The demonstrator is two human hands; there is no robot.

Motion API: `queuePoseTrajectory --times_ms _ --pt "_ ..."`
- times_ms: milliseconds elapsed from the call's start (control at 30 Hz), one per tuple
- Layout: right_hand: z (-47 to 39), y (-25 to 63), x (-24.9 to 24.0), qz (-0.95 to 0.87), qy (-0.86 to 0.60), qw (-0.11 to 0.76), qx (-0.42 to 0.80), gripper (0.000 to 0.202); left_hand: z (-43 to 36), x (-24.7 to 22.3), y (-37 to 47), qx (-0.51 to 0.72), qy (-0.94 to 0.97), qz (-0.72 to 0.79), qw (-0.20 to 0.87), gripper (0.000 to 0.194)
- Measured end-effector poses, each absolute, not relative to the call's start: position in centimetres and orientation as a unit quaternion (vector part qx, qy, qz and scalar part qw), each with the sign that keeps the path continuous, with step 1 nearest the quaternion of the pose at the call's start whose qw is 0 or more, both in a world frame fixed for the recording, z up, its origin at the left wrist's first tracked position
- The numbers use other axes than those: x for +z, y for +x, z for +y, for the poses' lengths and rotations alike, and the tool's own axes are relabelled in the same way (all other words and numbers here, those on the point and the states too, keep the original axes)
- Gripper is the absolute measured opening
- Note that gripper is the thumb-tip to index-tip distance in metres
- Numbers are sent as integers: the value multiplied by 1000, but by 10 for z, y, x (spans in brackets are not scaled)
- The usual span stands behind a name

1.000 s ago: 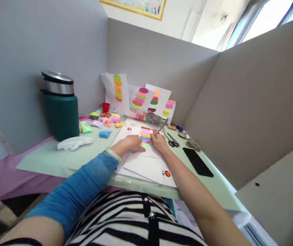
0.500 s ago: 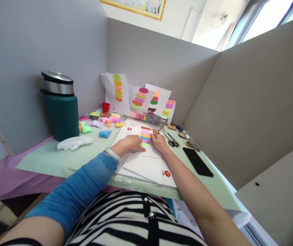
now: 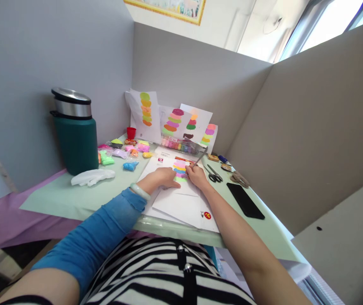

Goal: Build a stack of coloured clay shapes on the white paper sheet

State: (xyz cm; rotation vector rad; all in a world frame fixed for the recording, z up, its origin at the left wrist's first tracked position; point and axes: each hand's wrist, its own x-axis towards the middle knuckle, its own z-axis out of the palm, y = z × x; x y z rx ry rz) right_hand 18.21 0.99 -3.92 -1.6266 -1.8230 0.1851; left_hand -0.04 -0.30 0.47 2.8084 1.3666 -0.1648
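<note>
Bands of pink, yellow, blue and green colour (image 3: 179,166) lie stacked on a white sheet (image 3: 183,189) in front of me. My left hand (image 3: 165,177) rests on the sheet left of the bands, fingers stretched out and pressing the paper. In my right hand (image 3: 196,175), closed in a pinch, is a slim metal fork (image 3: 201,156). Its handle slants up and away to the right. The tined end points down-left at the lower bands and is partly hidden by my fingers.
Bagged coloured clay (image 3: 130,165), a white glove (image 3: 92,177) and a green flask (image 3: 76,142) stand or lie left. Scissors (image 3: 215,174) and a black phone (image 3: 245,201) lie right. Behind are a clear case of colours (image 3: 181,145), painted sheets (image 3: 145,114) and grey partitions (image 3: 200,72).
</note>
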Motion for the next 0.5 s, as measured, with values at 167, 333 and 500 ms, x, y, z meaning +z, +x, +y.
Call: queuePoseTrajectory --times_ms 167,333,500 --pt "9 182 -38 -702 -624 335 75 38 -4 5 -1 -56 898 435 3 65" --pt "8 181 -36 -699 -628 333 77 37 -4 5 0 -57 898 436 1 64" --pt "8 181 -36 -699 -630 331 79 37 -5 6 -1 -60 899 433 5 64"
